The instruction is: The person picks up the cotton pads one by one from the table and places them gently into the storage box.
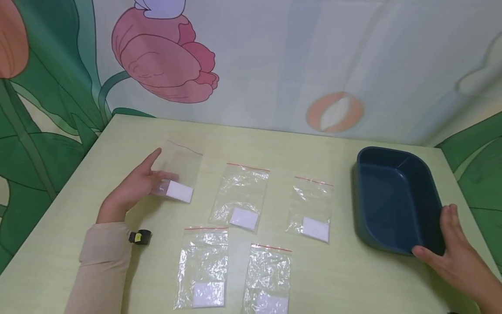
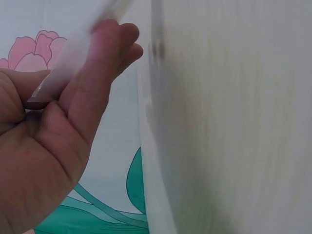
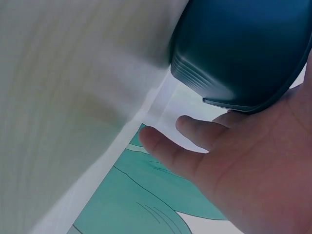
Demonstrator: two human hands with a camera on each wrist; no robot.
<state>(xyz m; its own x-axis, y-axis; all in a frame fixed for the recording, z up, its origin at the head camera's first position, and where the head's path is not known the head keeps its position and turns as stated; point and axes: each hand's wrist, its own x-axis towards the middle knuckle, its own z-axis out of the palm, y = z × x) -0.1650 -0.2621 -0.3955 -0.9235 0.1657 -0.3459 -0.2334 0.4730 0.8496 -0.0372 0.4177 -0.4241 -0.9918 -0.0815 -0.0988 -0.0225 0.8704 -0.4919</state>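
Your left hand (image 1: 131, 187) pinches a clear zip bag w/ white pad (image 1: 178, 174) off the table, while right hand (image 1: 456, 257) grips the dark-blue plastic tub's (image 1: 396, 200) near rim, prob. to steady it.

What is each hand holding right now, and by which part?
The left hand pinches a clear zip bag at its lower end, by the white label. The right hand grips the blue tray by its near rim.

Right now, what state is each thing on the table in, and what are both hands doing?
Lifted bag: raised off the table, pinched by the left hand.
Four other bags: lying flat, apart from each other, white squares inside.
Tub: upright, nothing visible inside.
Right hand: thumb over the tub's near rim.
Table: carries the bags and tub.
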